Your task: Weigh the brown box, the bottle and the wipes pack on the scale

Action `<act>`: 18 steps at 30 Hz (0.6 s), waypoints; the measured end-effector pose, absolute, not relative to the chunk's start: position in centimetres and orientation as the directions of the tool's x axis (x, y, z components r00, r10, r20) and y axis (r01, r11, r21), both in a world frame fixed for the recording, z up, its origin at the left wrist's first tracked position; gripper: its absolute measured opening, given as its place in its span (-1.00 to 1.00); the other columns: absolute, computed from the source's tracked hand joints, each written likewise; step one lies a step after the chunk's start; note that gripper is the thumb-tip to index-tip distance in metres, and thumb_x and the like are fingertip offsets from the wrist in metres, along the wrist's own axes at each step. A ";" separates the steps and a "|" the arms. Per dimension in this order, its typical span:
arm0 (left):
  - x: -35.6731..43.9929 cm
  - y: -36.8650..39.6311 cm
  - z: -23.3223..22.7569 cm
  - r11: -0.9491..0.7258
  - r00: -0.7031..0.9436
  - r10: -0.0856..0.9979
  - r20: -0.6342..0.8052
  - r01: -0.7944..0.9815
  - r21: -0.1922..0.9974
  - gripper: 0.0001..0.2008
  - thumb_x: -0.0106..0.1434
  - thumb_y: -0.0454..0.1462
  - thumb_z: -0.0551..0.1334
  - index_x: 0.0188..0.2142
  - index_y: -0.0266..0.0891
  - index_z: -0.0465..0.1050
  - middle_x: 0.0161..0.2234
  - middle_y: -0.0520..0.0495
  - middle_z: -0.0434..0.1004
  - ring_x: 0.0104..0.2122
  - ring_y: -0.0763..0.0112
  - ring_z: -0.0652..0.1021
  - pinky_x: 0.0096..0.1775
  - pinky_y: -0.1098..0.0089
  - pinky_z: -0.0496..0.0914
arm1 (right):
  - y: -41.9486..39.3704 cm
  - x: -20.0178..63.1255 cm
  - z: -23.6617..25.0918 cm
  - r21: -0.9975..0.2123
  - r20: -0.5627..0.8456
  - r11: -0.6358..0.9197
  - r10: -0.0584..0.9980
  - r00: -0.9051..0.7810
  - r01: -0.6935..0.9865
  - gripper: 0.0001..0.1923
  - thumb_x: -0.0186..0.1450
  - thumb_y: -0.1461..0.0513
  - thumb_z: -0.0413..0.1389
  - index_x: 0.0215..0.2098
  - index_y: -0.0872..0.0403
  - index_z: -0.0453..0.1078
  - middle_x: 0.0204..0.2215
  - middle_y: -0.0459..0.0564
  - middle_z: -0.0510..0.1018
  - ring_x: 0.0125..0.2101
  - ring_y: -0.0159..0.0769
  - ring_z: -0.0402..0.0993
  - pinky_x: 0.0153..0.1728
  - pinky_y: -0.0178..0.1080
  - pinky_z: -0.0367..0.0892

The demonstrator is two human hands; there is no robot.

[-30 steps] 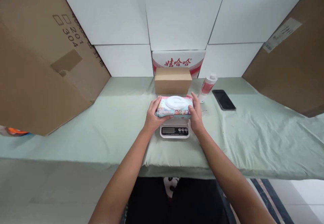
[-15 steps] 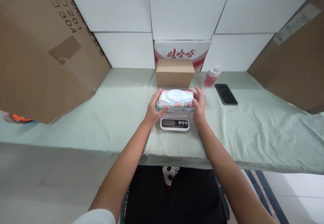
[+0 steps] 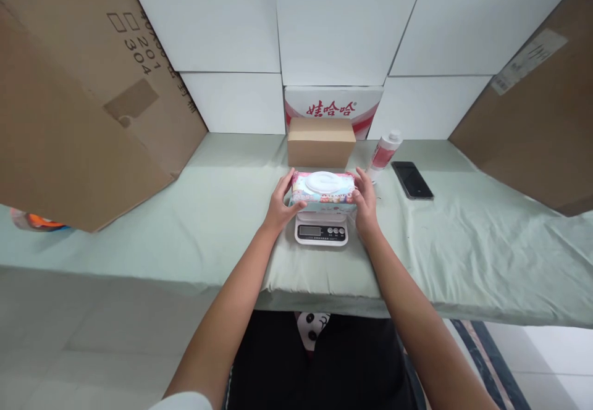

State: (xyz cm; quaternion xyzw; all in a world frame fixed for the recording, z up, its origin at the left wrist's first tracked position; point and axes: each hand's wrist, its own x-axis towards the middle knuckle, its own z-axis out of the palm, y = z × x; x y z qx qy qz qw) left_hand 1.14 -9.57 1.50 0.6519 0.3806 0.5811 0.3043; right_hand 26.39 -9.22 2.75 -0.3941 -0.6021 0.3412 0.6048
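A pack of wet wipes (image 3: 323,199), pink and light blue with a white oval lid on top, lies flat over a white digital kitchen scale (image 3: 322,242). My left hand (image 3: 280,205) grips the pack's left end, thumb along the near side. At the right end, my right hand (image 3: 365,199) holds it with thumb in front and fingers behind. The pack covers the scale's weighing plate; only the front panel with its dark display and round buttons shows. I cannot tell whether the pack's weight rests fully on the scale.
Behind the pack stands a small brown cardboard box (image 3: 321,150), backed by a white-and-red carton (image 3: 333,98). To the right are a bottle with a pink label (image 3: 384,152) and a black phone (image 3: 412,179). Large cardboard sheets (image 3: 92,120) flank the green-clothed table (image 3: 185,225).
The view has tilted up slightly, so everything sits a bit lower in the picture. Both hands stay on the wipes pack, whose place over the scale is nearly the same.
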 end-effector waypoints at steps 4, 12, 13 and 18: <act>1.1 -9.4 1.4 -0.521 0.035 0.853 0.521 0.100 0.848 0.23 -0.01 0.45 0.37 0.46 -0.21 0.25 0.42 -0.44 0.33 0.42 -0.20 0.39 0.41 0.01 0.34 | -9.4 26.9 2.9 -0.855 0.488 0.461 0.871 0.067 0.236 -0.22 0.36 -0.28 0.11 0.39 -0.08 0.32 0.23 0.12 0.52 0.23 0.07 0.42 0.19 0.08 0.36; 1.3 -9.2 1.5 -0.421 0.105 0.904 0.414 0.065 0.905 0.41 -0.14 0.44 0.46 0.54 -0.17 0.09 0.52 -0.44 0.16 0.52 -0.22 0.21 0.49 -0.01 0.21 | -9.2 27.7 2.9 -0.850 0.461 0.432 0.887 0.028 0.300 -0.15 0.30 -0.31 0.18 0.38 -0.05 0.35 0.16 0.11 0.53 -0.16 -0.14 0.50 -0.13 -0.07 0.46; 1.4 -9.2 1.4 -0.405 0.103 0.912 0.398 0.061 0.912 0.40 -0.14 0.41 0.48 0.54 -0.16 0.09 0.52 -0.42 0.15 0.52 -0.22 0.21 0.49 -0.02 0.22 | -9.2 27.7 2.9 -0.862 0.445 0.426 0.896 0.008 0.276 -0.14 0.29 -0.31 0.20 0.38 -0.04 0.34 0.19 0.12 0.51 -0.17 -0.15 0.51 -0.17 -0.09 0.48; 1.8 -9.2 1.5 -0.383 0.082 0.922 0.378 0.069 0.921 0.33 -0.09 0.31 0.55 0.53 -0.16 0.12 0.52 -0.41 0.16 0.50 -0.23 0.26 0.46 -0.04 0.26 | -9.5 27.6 3.3 -0.885 0.419 0.419 0.907 -0.045 0.205 -0.12 0.27 -0.27 0.28 0.38 -0.03 0.34 0.28 0.18 0.43 -0.01 -0.05 0.56 -0.20 -0.15 0.53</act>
